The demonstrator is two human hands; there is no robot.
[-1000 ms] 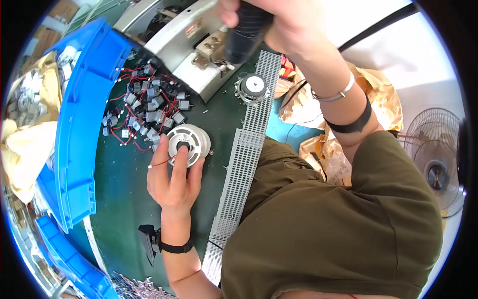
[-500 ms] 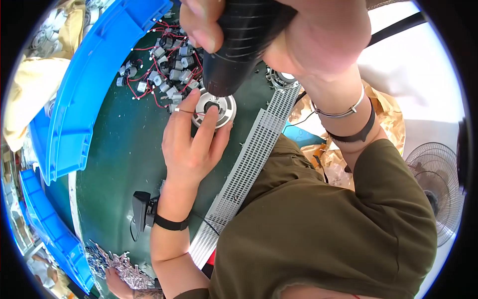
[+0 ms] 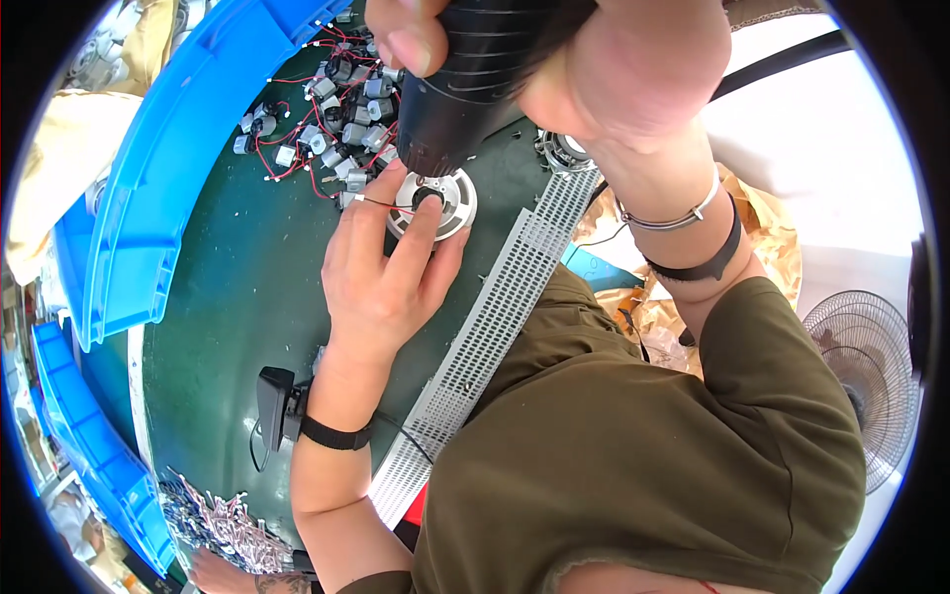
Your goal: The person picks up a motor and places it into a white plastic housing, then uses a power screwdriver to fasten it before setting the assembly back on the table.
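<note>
My right hand [image 3: 638,74] is wrapped round a thick black electric screwdriver [image 3: 450,109] with a ribbed grip, pointing down. Its lower end sits over the far rim of a white round housing [image 3: 461,205], hiding that part; I cannot tell whether they touch. The fingers of my left hand [image 3: 381,282] grip this housing on the green table, one fingertip pressing its dark centre. A thin wire with a small white plug lies across those fingers. Just beyond, several small silver motors [image 3: 341,148] with red and black leads lie in a heap.
A perforated metal strip [image 3: 495,312] runs along the near table edge, a round metal part [image 3: 564,151] at its far end. Blue bins [image 3: 139,233] line the left. Another person's hand [image 3: 220,572] is by a pile of thin wires [image 3: 233,525]. A fan [image 3: 866,381] stands right.
The view has shifted slightly. The screwdriver's lower end is a little farther away, and the white housing has moved slightly with my left hand. Both grips are the same.
</note>
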